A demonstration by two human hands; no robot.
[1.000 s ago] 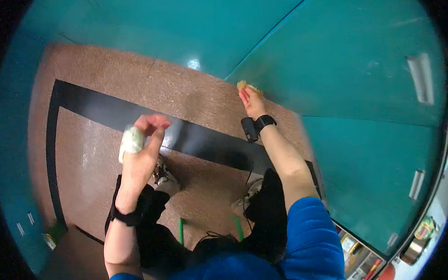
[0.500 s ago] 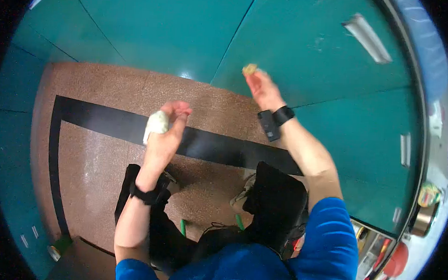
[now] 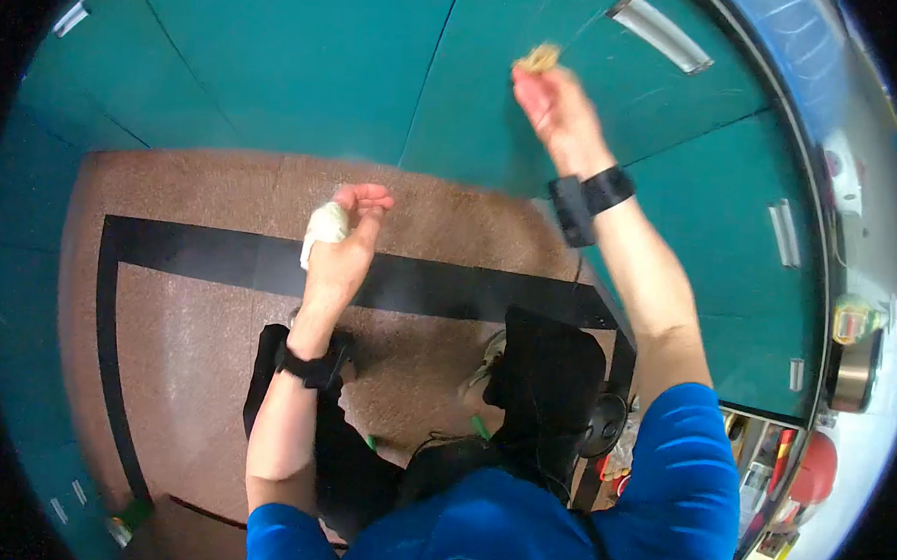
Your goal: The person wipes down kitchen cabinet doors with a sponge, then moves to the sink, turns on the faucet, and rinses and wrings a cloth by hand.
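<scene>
My right hand (image 3: 561, 110) is raised at the upper middle, in front of a teal cabinet door. At its fingertips is a small yellowish, crumpled piece (image 3: 538, 59), too blurred to name. Lower and to the left, over the brown floor, my left hand (image 3: 345, 250) has its fingers curled over. A white, soft-looking bundle (image 3: 324, 233) sits against that hand's outer side; the fingers partly hide how it is held. Dark straps circle both wrists, and the right one carries a black block (image 3: 572, 210).
Teal cabinet fronts (image 3: 288, 63) with metal handles (image 3: 659, 32) curve around ahead and to the right. A countertop with a metal pot (image 3: 855, 370) runs along the right edge. An open drawer (image 3: 761, 464) of packets stands below it. Black tape (image 3: 180, 243) marks the floor.
My right hand has moved up and forward with the yellowish piece, farther over the cabinet front. The left hand stays nearly in place with the white bundle. The view has shifted slightly.
</scene>
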